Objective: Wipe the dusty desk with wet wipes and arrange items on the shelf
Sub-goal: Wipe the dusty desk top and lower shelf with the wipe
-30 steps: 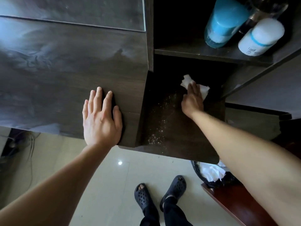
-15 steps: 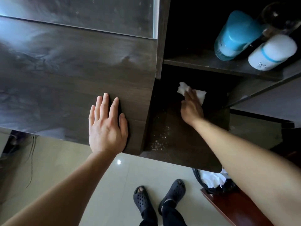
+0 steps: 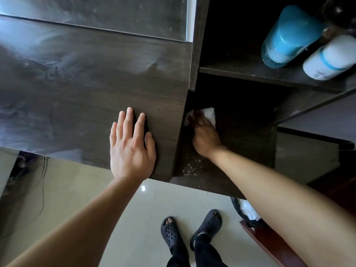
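My left hand (image 3: 131, 147) lies flat with fingers spread on the dark wooden desk top (image 3: 77, 83), near its front right corner. My right hand (image 3: 206, 137) presses a white wet wipe (image 3: 210, 113) onto the lower shelf board (image 3: 240, 143), close to the shelf's left wall. White dust specks (image 3: 189, 168) remain near the board's front edge. On the upper shelf (image 3: 240, 72) stand a blue bottle (image 3: 289, 35) and a white bottle with a blue band (image 3: 331, 58).
A dark bin with white waste (image 3: 248, 212) stands on the tiled floor under my right arm, beside a reddish wooden edge (image 3: 269, 245). My feet in dark clogs (image 3: 192, 228) are below the desk edge. Cables (image 3: 42, 180) hang at the left.
My right hand has slid the wipe leftward along the lower shelf to its left wall. My left hand stays flat on the desk; the camera has shifted slightly.
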`<action>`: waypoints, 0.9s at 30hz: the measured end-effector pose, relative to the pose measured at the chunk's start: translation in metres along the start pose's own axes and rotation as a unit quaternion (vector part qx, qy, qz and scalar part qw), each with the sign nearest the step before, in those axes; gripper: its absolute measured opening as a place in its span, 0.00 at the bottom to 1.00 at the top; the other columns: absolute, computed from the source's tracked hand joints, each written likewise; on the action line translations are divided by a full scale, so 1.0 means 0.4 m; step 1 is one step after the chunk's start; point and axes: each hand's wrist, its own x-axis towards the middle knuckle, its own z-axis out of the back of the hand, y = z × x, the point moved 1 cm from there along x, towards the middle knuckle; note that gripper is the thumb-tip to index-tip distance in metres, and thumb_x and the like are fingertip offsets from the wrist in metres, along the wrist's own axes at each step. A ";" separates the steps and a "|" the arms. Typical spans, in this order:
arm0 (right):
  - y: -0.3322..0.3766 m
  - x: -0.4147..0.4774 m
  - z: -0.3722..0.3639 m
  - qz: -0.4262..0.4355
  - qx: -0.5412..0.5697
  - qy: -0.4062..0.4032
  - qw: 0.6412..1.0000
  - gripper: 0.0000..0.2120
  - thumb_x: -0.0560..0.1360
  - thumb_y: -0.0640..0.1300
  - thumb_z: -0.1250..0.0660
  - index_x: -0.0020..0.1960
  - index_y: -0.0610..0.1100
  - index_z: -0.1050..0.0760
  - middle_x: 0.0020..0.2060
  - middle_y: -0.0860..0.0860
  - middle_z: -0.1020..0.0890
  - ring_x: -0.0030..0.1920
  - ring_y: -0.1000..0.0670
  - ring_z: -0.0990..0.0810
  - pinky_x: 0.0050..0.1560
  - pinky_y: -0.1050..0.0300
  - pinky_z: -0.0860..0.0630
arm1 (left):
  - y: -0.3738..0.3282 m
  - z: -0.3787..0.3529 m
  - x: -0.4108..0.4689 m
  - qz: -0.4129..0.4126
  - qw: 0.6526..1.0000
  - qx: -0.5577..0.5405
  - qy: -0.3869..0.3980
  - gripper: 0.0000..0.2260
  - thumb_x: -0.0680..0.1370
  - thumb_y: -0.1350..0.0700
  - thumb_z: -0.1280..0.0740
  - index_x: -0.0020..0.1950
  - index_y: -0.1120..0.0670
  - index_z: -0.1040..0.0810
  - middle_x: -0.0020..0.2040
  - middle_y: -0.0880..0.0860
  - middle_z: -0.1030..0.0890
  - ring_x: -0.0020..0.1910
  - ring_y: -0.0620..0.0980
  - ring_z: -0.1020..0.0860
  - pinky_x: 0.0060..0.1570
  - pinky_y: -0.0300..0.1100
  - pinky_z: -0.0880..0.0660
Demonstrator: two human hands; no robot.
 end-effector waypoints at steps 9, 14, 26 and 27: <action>-0.064 -0.067 0.025 0.074 -0.020 0.021 0.997 0.28 0.74 0.28 0.42 0.72 0.40 0.37 0.74 0.44 0.38 0.74 0.45 0.42 0.75 0.51 0.47 | -0.002 0.005 0.003 -0.001 1.000 -0.003 0.001 0.22 0.79 0.51 0.46 0.71 0.57 0.31 0.74 0.60 0.37 0.75 0.59 0.43 0.74 0.52 0.47; -0.028 -0.178 -0.039 0.088 -0.042 0.020 0.995 0.27 0.72 0.29 0.43 0.70 0.37 0.33 0.71 0.41 0.34 0.74 0.43 0.41 0.73 0.47 0.42 | -0.001 0.003 0.000 -0.004 1.000 -0.006 0.004 0.22 0.79 0.51 0.46 0.71 0.57 0.32 0.74 0.60 0.38 0.75 0.59 0.43 0.74 0.53 0.47; -0.029 -0.272 -0.081 -0.060 -0.032 -0.081 0.994 0.30 0.71 0.27 0.40 0.72 0.36 0.38 0.74 0.43 0.40 0.75 0.44 0.45 0.74 0.49 0.43 | 0.001 -0.002 0.001 -0.008 1.000 -0.010 -0.002 0.22 0.78 0.52 0.46 0.71 0.58 0.32 0.74 0.60 0.38 0.75 0.59 0.43 0.73 0.53 0.47; -0.006 -0.321 -0.109 -0.012 -0.032 -0.069 0.997 0.30 0.70 0.26 0.38 0.71 0.36 0.36 0.73 0.43 0.37 0.74 0.44 0.42 0.73 0.49 0.40 | 0.001 -0.002 0.001 -0.008 1.000 -0.011 -0.002 0.22 0.78 0.52 0.46 0.71 0.58 0.32 0.74 0.60 0.38 0.75 0.59 0.43 0.73 0.54 0.47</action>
